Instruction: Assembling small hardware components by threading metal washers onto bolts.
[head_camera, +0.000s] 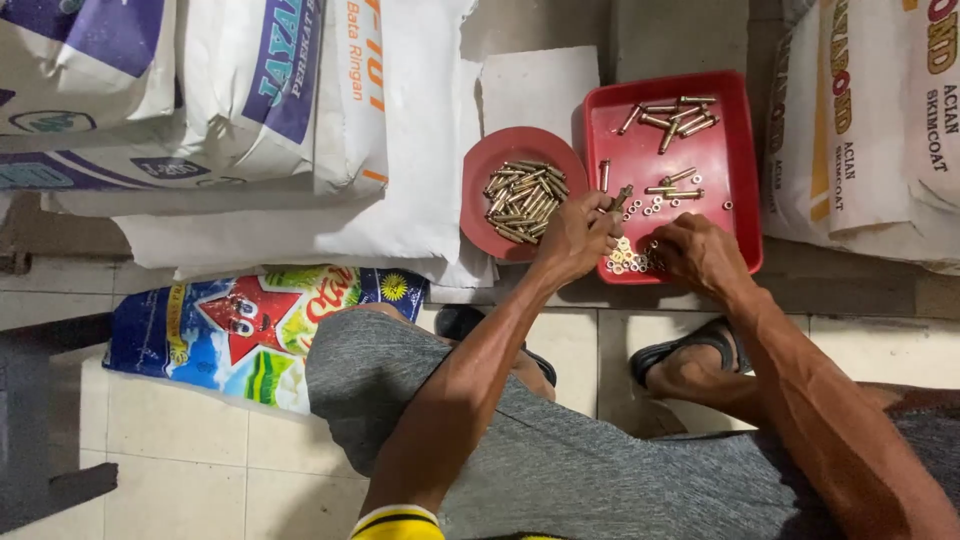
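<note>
My left hand (578, 236) is closed on a brass-coloured bolt (621, 196), held over the near left part of a red rectangular tray (738, 160). My right hand (696, 252) rests on the tray's near edge, fingertips in a small pile of washers and nuts (626, 260). More bolts (672, 115) lie at the tray's far end, and a few with loose washers (672, 188) in its middle. Left of the tray stands a round red bowl (484, 165) holding a heap of several bolts (524, 199).
White cement-type sacks (250, 90) are stacked at the left and further sacks (870, 120) at the right. A colourful printed bag (250, 325) lies on the tiled floor (170, 440). My knees in grey shorts (560, 460) and sandalled feet (680, 355) are below the tray.
</note>
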